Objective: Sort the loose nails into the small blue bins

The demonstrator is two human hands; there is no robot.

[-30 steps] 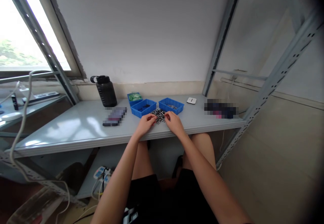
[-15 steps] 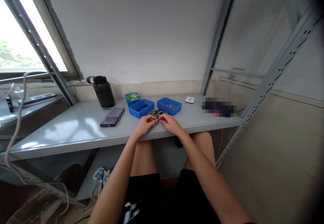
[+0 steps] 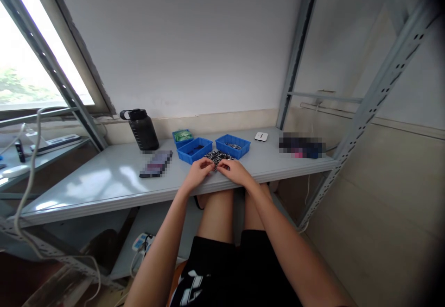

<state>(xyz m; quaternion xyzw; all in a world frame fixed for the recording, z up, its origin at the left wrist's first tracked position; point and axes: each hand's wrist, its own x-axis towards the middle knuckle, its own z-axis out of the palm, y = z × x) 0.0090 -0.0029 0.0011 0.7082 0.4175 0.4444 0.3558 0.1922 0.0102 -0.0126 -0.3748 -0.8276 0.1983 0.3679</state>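
Observation:
A heap of small black and silver pieces (image 3: 218, 155), thin like screws or pins, lies near the table's front edge. My left hand (image 3: 199, 173) is at the heap's near left side, thumb and fingers pinched together. Facing it, my right hand (image 3: 235, 171) pinches in the same way at the near right side. Whatever is between the fingertips is too small to make out. Just behind the heap stand two blue bins: the left bin (image 3: 201, 154) holds some dark pieces, the right bin (image 3: 243, 151) some silver ones.
A smaller blue box with a green packet (image 3: 182, 135) stands behind the left bin. Further left are a black bottle (image 3: 143, 131) and a blurred-out flat object (image 3: 156, 164). To the right lie a white square item (image 3: 261, 136) and a blurred dark object (image 3: 301, 146). Metal shelf posts (image 3: 299, 52) frame the table.
My fingertips have drawn slightly apart over the near side of the heap. My legs have shifted together under the table, and the view has moved a little.

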